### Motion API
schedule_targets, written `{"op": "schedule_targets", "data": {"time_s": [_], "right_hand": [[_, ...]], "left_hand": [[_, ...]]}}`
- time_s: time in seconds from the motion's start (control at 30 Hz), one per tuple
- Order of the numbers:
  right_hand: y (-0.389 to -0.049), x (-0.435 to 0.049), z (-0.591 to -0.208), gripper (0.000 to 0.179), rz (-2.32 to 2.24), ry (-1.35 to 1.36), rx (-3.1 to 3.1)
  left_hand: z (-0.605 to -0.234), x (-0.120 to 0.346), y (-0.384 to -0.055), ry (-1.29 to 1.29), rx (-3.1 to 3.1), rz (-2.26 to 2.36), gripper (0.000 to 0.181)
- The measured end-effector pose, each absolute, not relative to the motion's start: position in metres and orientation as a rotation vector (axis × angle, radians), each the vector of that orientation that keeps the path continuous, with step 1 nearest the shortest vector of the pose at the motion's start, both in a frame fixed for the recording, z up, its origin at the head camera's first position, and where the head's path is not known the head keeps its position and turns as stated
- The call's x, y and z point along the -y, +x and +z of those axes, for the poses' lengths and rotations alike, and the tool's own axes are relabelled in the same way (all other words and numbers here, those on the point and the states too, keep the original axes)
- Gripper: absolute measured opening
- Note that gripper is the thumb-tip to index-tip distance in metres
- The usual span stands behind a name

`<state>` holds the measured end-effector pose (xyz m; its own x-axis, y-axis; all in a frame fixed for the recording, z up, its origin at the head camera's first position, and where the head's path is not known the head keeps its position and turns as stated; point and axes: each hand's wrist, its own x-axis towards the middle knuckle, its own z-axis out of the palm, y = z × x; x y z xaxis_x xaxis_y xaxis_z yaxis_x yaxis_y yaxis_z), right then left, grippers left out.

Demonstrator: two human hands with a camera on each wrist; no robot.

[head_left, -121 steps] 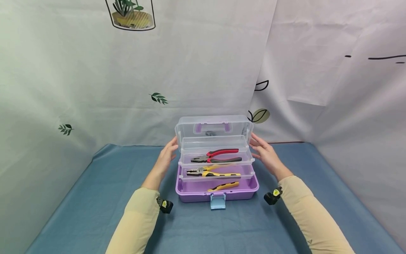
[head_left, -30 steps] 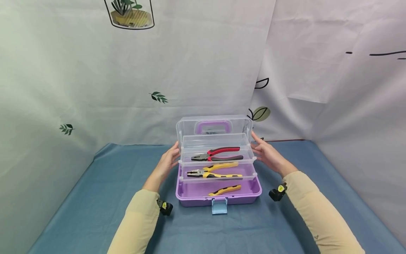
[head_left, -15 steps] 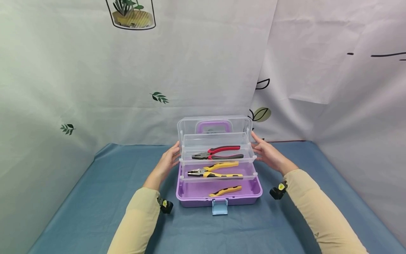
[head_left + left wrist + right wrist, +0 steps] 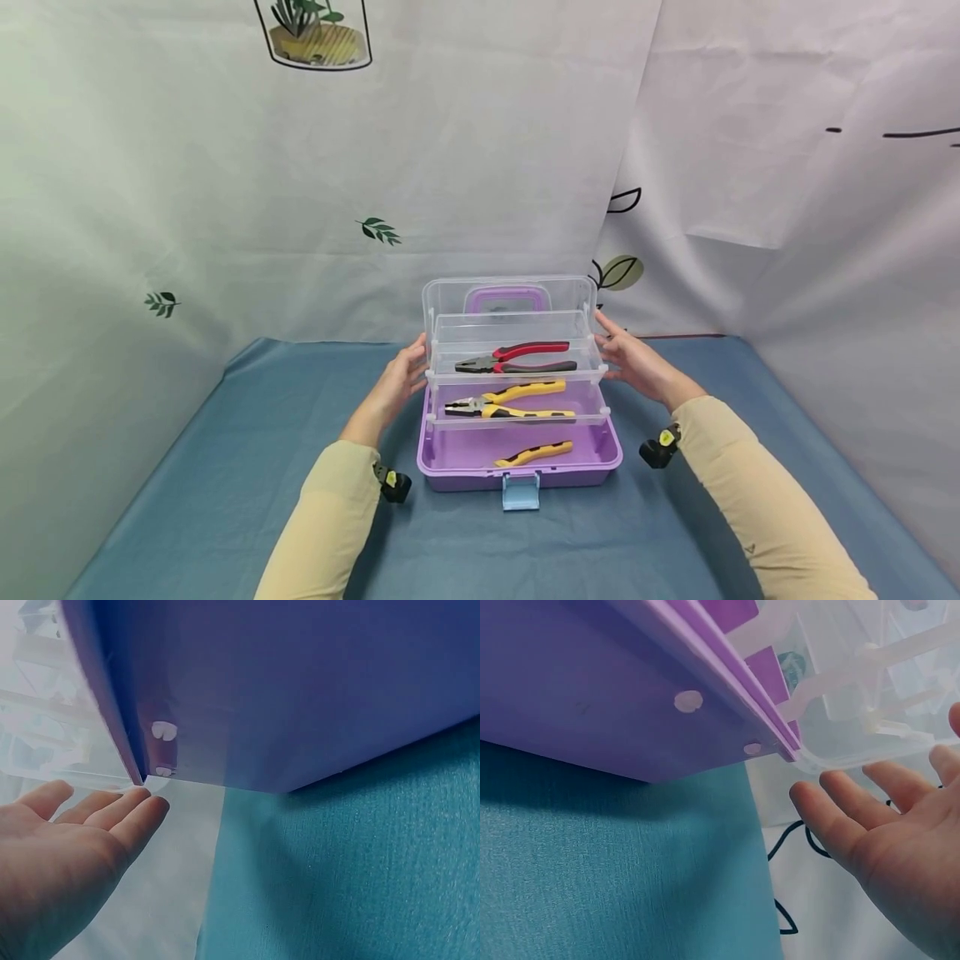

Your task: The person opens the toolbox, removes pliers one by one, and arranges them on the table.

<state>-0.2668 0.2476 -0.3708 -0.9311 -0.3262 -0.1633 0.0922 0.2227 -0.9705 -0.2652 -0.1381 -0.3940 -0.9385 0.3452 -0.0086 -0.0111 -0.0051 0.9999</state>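
A toolbox with a purple base stands with its clear lid raised and its clear trays spread in steps. Pliers with red and black handles lie in the upper tray; pliers with yellow and black handles lie in the lower one. In the base, a yellow and black handle shows, the rest of that tool hidden. My left hand is at the lid's left side, fingers extended and fingertips at its rim. My right hand mirrors it on the right, fingers fairly straight beside the lid.
A light blue latch hangs down at the base's front. Blue cloth covers the table. Behind the toolbox hangs a pale printed curtain, close to the lid.
Since four seconds ago the lid has tipped further back, showing its purple handle more fully, and the trays have spread. Over the last second the upper tray rises slightly; both hands barely shift.
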Motion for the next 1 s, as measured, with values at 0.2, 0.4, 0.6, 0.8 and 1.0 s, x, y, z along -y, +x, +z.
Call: {"op": "schedule_targets", "data": {"time_s": [0.2,0.4,0.6,0.8,1.0], "right_hand": [[-0.267,-0.248,-0.372,0.068,-1.755,-0.226,-2.186],[-0.271,-0.247,-0.374,0.065,-1.762,-0.250,-2.163],[-0.274,-0.247,-0.376,0.066,-1.762,-0.249,-2.141],[-0.275,-0.247,-0.376,0.067,-1.757,-0.238,-2.139],[-0.275,-0.246,-0.378,0.065,-1.742,-0.232,-2.163]], "left_hand": [[-0.391,0.137,-0.266,0.268,-1.970,2.048,0.062],[-0.394,0.138,-0.269,0.264,-1.956,2.049,0.065],[-0.396,0.139,-0.270,0.258,-1.941,2.056,0.066],[-0.397,0.139,-0.271,0.258,-1.937,2.058,0.066],[-0.401,0.139,-0.275,0.247,-1.925,2.057,0.067]]}}
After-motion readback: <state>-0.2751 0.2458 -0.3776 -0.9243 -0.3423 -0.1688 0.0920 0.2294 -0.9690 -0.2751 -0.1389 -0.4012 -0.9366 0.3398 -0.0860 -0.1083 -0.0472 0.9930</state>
